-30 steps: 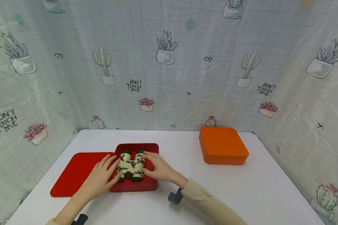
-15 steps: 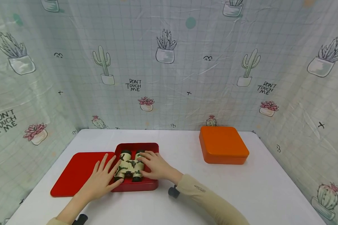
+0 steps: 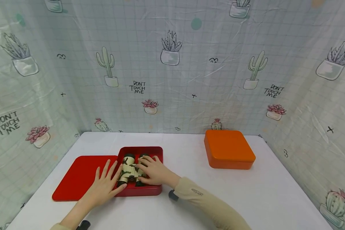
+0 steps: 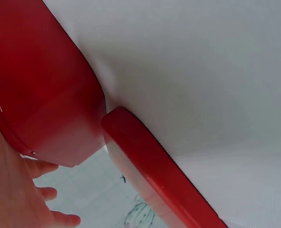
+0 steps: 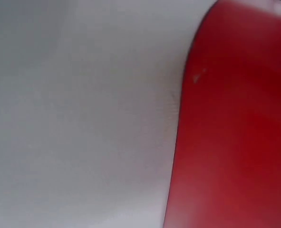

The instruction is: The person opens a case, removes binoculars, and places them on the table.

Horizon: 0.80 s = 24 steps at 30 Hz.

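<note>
Camouflage-patterned binoculars (image 3: 128, 164) lie inside an uncovered red box (image 3: 143, 191) in the head view. My left hand (image 3: 103, 188) has its fingers spread, with the thumb at the box's front wall and the fingertips by the left barrel. Over the right barrel is my right hand (image 3: 156, 172), its fingers loosely bent and spread, covering part of that barrel. A flat red lid (image 3: 74, 179) lies left of the box. In the left wrist view, the left hand (image 4: 12, 180) is at the box's edge (image 4: 45, 104). Box wall (image 5: 235, 133) fills the right wrist view's right side.
An orange box (image 3: 230, 147) stands at the back right of the white table (image 3: 218, 195). Behind and beside the table hangs a cactus-print cloth (image 3: 189, 70). Dark wrist-camera mounts (image 3: 173, 195) show under the forearms.
My right hand has moved left, farther over the right barrel. The left hand has spread its fingers and drawn slightly left. The binoculars and box stay in place.
</note>
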Tool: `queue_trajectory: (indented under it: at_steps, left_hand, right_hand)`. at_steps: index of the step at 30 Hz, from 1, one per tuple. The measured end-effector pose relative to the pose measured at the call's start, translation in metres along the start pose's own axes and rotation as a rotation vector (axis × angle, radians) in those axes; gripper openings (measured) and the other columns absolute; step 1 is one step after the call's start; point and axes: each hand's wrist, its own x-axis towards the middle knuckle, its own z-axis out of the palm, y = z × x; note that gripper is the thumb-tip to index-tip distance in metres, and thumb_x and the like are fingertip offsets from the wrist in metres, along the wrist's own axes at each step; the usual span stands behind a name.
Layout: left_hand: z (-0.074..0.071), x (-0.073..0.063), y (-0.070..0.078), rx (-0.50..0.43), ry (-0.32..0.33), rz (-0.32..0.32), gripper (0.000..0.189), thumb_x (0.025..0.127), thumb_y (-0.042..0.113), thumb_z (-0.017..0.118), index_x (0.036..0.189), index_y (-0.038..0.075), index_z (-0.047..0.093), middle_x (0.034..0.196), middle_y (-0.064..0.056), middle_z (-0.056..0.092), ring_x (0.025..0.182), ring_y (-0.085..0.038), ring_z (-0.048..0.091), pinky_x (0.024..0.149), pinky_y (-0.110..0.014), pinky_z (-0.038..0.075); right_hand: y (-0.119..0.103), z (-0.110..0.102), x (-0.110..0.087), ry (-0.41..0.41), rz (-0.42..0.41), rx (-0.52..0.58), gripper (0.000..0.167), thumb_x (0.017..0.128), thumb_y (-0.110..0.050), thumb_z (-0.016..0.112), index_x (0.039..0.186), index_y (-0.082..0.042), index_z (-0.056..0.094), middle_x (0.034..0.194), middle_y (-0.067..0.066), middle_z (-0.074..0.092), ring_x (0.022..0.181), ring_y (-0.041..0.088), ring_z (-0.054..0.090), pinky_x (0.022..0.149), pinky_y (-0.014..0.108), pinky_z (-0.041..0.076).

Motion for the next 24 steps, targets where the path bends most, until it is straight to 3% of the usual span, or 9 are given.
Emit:
queue_trajectory:
  at_steps: [8,15,24]
  left_hand:
    - [0.000,0.000,0.001,-0.014,0.001,-0.014,0.078,0.081,0.051,0.052,0.138,0.004,0.028,0.145,-0.022,0.019,0.135,-0.039,-0.002,0.101,-0.067,0.004]
    - [-0.002,0.001,0.002,-0.024,-0.020,-0.029,0.079,0.081,0.052,0.052,0.139,0.004,0.027,0.146,-0.021,0.017,0.135,-0.039,-0.001,0.100,-0.068,0.006]
    - [0.001,0.002,0.001,0.005,-0.024,-0.033,0.079,0.080,0.054,0.051,0.138,0.005,0.029,0.146,-0.020,0.018,0.134,-0.040,0.003,0.100,-0.069,0.007]
  right_hand:
    - [0.000,0.007,0.010,-0.044,0.011,-0.024,0.051,0.088,-0.053,0.041,0.131,-0.026,0.042,0.134,-0.002,0.046,0.127,0.019,0.037,0.096,0.046,0.037]
    - [-0.001,0.008,0.019,-0.082,0.005,-0.049,0.054,0.088,-0.055,0.038,0.132,-0.025,0.040,0.131,-0.006,0.049,0.127,0.018,0.036,0.097,0.047,0.035]
    - [-0.005,0.012,0.021,-0.040,0.007,-0.057,0.052,0.085,-0.056,0.042,0.126,-0.024,0.045,0.120,-0.008,0.054,0.117,0.013,0.041,0.094,0.043,0.038]
